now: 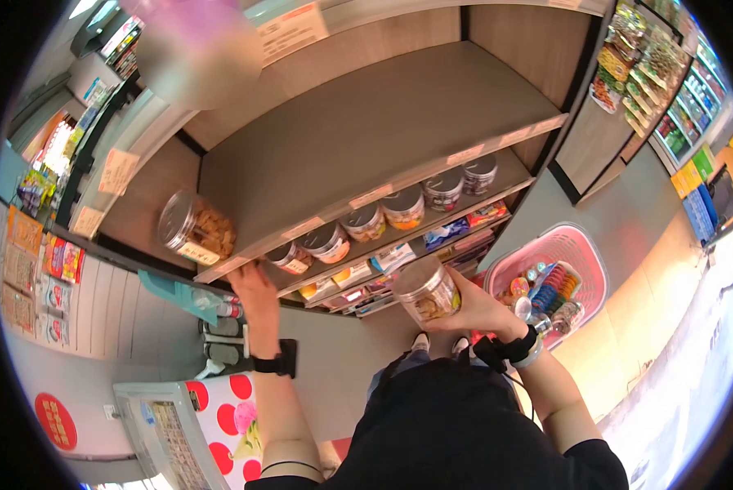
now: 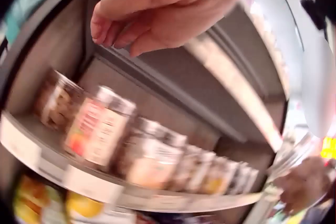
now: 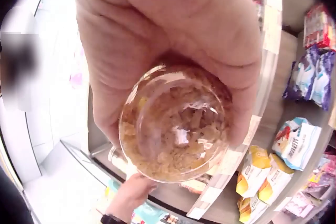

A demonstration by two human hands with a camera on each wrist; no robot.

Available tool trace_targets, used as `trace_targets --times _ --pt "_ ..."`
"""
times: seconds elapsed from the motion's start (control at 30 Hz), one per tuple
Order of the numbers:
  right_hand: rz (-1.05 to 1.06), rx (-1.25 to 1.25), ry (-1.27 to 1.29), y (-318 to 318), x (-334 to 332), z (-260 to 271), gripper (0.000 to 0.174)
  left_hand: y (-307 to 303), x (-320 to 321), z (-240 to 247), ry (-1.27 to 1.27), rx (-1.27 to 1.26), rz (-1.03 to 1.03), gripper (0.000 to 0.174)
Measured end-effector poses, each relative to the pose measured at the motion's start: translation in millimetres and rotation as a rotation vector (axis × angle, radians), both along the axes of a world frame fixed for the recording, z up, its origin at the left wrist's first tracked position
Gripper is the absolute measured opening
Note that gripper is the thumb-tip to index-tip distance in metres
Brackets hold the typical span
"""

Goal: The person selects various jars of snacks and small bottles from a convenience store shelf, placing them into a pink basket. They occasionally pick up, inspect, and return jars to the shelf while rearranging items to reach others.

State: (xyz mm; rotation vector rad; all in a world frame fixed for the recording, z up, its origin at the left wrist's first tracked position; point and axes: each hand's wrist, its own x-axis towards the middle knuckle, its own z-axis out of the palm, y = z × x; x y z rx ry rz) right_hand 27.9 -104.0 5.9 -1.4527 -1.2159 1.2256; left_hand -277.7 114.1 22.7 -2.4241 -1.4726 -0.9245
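Observation:
In the head view, my right hand point(image 1: 481, 309) grips a clear jar point(image 1: 429, 296) of light brown snack pieces in front of the lower shelves. The right wrist view shows the jar's round base point(image 3: 176, 129), with the right hand point(image 3: 173, 35) wrapped around its sides. My left hand point(image 1: 254, 298) is at the front edge of the shelf, just below another jar point(image 1: 196, 229) that sits at the upper shelf's left end. Seen from the left wrist, the left hand point(image 2: 168, 14) has loosely bent fingers and nothing visible in them, above a row of jars point(image 2: 100, 129).
A pink basket point(image 1: 597, 273) with several packed goods stands on the floor at the right. More jars point(image 1: 403, 208) line the lower shelf, under the broad upper shelf point(image 1: 350, 122). A freezer point(image 1: 134, 408) stands at the lower left, and a teal tray point(image 1: 166, 296) is left of my left hand.

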Motion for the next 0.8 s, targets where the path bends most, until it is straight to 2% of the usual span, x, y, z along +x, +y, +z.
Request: trace_targets --times 0.03,0.07,0.13,0.17,0.2,0.27,0.3,0.33,0.4,0.43,0.47,0.53,0.6,0.7,0.8 --pt "-0.025 -0.014 0.084 -6.1 5.3 4.4 0.095 17.8 -16.0 -17.5 0.074 0.034 0.032 0.038" --pt "-0.055 -0.020 0.077 -12.0 10.7 2.6 0.095 37.1 -34.3 -36.7 0.190 -0.020 0.048 0.038" --pt "-0.133 0.009 0.236 -23.2 22.6 -6.0 0.089 67.2 -57.8 -50.9 0.439 -0.151 0.058 0.035" --pt "-0.184 0.049 0.296 -28.0 25.8 -8.2 0.081 73.4 -52.2 -42.5 0.355 -0.223 0.027 0.033" --pt "-0.214 0.045 0.290 -32.9 28.9 -5.5 0.081 75.0 -46.3 -26.4 0.275 -0.297 -0.002 0.031" --pt "-0.314 -0.011 0.499 -40.1 35.2 2.0 0.076 80.2 -36.5 -5.0 0.481 -0.463 0.136 0.026" --pt "-0.355 0.007 0.483 -43.7 37.2 3.8 0.067 73.5 -22.3 20.0 0.417 -0.605 0.100 0.033" --pt "-0.378 0.009 0.483 -45.5 40.2 1.4 0.067 79.3 -22.7 11.4 0.425 -0.603 0.079 0.033" --pt "-0.438 0.126 0.543 -47.6 46.2 -7.6 0.061 90.8 -40.5 -16.6 -0.032 -0.559 -0.067 0.036" --pt "-0.411 0.148 0.652 -52.3 48.5 -8.9 0.054 86.6 -38.6 -21.2 -0.046 -0.571 -0.056 0.040" --pt "-0.420 0.152 0.654 -55.4 49.6 -6.1 0.054 83.6 -35.9 -25.7 -0.041 -0.570 -0.064 0.040" --pt "-0.435 0.186 0.944 -60.5 51.9 3.2 0.055 74.3 -23.6 -26.1 0.141 -0.454 0.072 0.041" --pt "-0.415 0.208 0.909 -63.5 57.3 2.7 0.058 81.8 -24.5 -17.4 0.220 -0.526 0.107 0.045" --pt "-0.428 0.205 1.002 -62.7 64.5 9.5 0.054 116.6 -52.8 -21.6 0.108 -0.563 0.006 0.038" --pt "-0.392 0.237 0.961 -58.5 69.1 16.9 0.050 153.0 -84.5 -42.6 0.263 -0.497 0.085 0.039"
